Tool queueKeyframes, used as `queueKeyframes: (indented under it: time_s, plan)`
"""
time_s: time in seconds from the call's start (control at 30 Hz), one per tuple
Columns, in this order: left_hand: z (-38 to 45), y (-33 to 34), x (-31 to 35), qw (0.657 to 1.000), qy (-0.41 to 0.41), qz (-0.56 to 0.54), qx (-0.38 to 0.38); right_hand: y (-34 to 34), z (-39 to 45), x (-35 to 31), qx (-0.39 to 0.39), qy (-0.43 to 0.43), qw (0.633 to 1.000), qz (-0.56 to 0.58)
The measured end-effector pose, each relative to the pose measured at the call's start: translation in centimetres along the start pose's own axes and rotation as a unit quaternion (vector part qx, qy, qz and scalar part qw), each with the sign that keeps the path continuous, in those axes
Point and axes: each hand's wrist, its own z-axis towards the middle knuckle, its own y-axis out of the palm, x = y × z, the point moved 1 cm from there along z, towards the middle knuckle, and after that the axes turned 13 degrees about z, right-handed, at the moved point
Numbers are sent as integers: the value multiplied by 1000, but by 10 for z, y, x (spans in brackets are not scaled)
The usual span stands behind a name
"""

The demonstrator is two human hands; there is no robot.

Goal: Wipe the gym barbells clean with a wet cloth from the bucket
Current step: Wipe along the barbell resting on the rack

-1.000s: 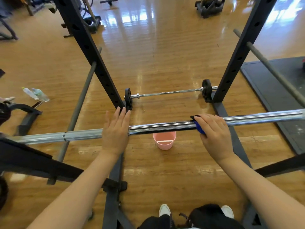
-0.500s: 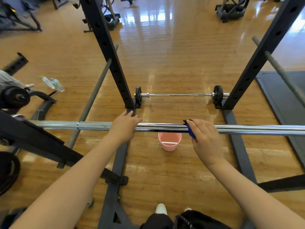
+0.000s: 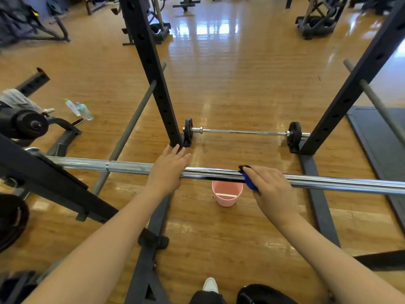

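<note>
My left hand (image 3: 167, 170) lies flat-fingered on the chrome barbell (image 3: 317, 182); my right hand (image 3: 270, 189) presses a blue cloth (image 3: 249, 182) onto it, above the pink bucket (image 3: 226, 195) on glossy wooden flooring (image 3: 219, 69).

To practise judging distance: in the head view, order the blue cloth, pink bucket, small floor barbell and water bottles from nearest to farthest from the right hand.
1. Blue cloth: under the right hand.
2. Pink bucket: just left, on the floor.
3. Small floor barbell: beyond.
4. Water bottles: far left.

Glossy chrome barbell (image 3: 219, 173), seemingly plastic pink bucket (image 3: 226, 195), shiny wood floor (image 3: 219, 84).
</note>
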Motion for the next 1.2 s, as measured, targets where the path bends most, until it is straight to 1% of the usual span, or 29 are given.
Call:
queueKeyframes:
  time_s: [0.13,0.3,0.33,0.47,0.57,0.6,0.67,0.8,0.97,1.03,1.1,1.2]
  plan:
    - [-1,1,0,1000,-3,-11,11,-31,-22,26,30,31,999,-18]
    - [-1,4,1,999,-7,-22,33,-19,-20,21,82,69,994,-15]
    - [0,4,1,999,-11,-28,40,-13,-16,15,83,56,995,-11]
    - [-1,5,1,997,-14,-49,50,15,7,-14,49,-6,999,10]
    - [-1,6,1,997,-15,-51,52,10,7,-7,20,-32,999,11]
    - [0,6,1,997,-17,-51,55,2,1,2,14,-28,999,11]
    - [0,7,1,997,-18,-52,55,-19,-15,23,17,9,1000,3]
    - [1,13,-1,997,-14,-37,65,-55,-45,55,65,71,994,-43]
    - [5,24,-1,994,-23,-21,107,-46,-44,49,97,127,985,-58]
    - [5,25,-1,991,-20,-25,131,-32,-36,38,101,102,988,-56]
    - [5,25,-1,988,-20,-26,148,-10,-23,18,95,54,993,-40]
    - [4,26,0,989,-21,-27,144,16,2,-13,76,5,997,-5]
